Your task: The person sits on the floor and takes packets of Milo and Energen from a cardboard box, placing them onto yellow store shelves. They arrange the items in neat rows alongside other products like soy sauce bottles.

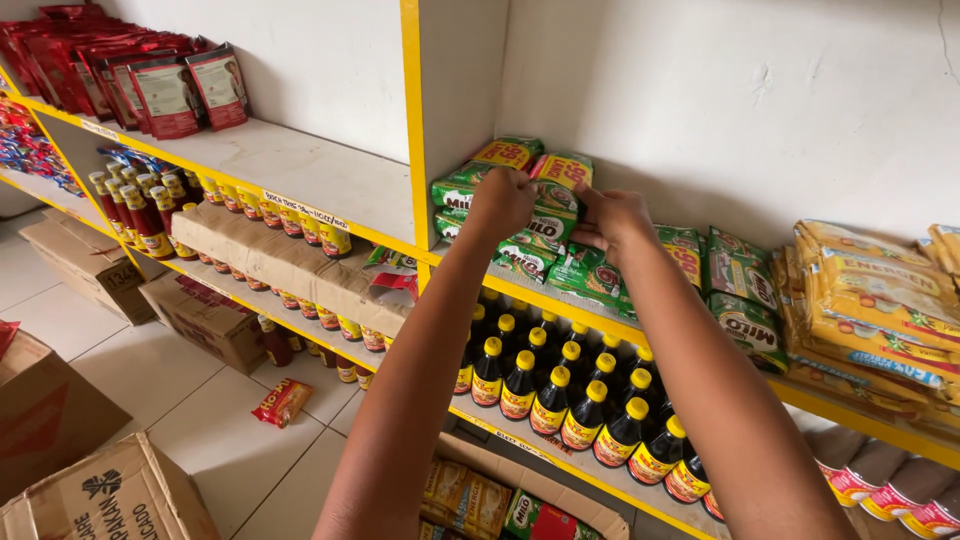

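1. Green drink-powder packets [545,190]: stacked at the left end of the middle shelf [330,180], against the yellow upright [413,120]; top packets leaning on the white wall, lower ones lying flat and slumped toward the front edge.
2. Left hand [500,200]: closed in a fist over the upper edge of the top packet, fingers curled and gripping it.
3. Right hand [612,218]: pressed against the same stack from the right, fingers pinched on a packet edge; exact hold partly hidden behind the knuckles.
4. Handling note, as judgement: best squared with both hands working together, top packets pushed back to the wall, edges lined up with the upright, soft packs held by the seam and not crushed; slumped lower packets likely to slide if the top ones were tugged forward.
5. More green packets [735,290]: lying loose to the right on the same shelf, overlapping.
6. Yellow sachet bundles [870,300]: piled further right, near the green ones.
7. Dark sauce bottles with yellow caps [560,395]: ranked upright on the shelf below, directly under the arms.
8. Red pouches [170,90]: top shelf, far left, well apart.
9. Cardboard boxes [90,260]: on the tiled floor, left.
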